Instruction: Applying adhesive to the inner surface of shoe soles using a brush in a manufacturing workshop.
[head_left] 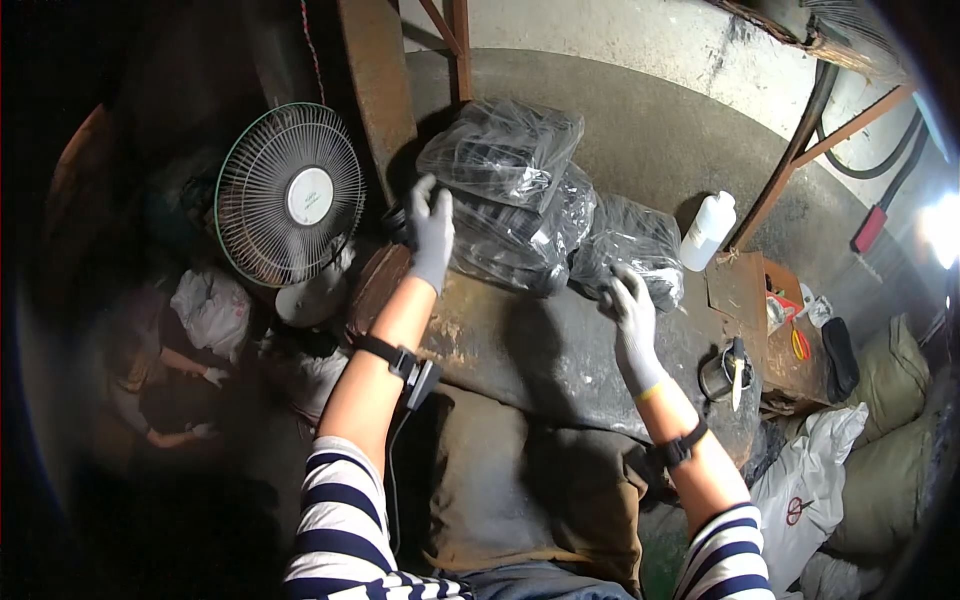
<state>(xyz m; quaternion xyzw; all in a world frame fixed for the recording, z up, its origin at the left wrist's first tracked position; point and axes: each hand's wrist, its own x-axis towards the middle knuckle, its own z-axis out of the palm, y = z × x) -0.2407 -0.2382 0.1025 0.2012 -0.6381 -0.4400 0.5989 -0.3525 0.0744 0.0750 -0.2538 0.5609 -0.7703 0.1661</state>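
Note:
My left hand (433,235), in a pale grey glove, is raised beside the left edge of a pile of clear plastic bags. Its fingers are apart and I see nothing between them. Dark items fill the upper bag (500,150) and the lower bag (510,235); their kind is blurred by the shiny film. To the right lies a smaller clear bag (630,245), also with dark contents. Close to its front edge is my gloved right hand (634,335), fingers bent and apart. Whether its fingertips touch the bag I cannot tell.
The worn workbench (560,360) carries a white bottle (708,232) and a metal cup (716,378) with a brush-like tool. Orange-handled scissors (800,343) are at right. A round fan (290,195) stands left. Another person's gloved hand (214,377) shows at lower left.

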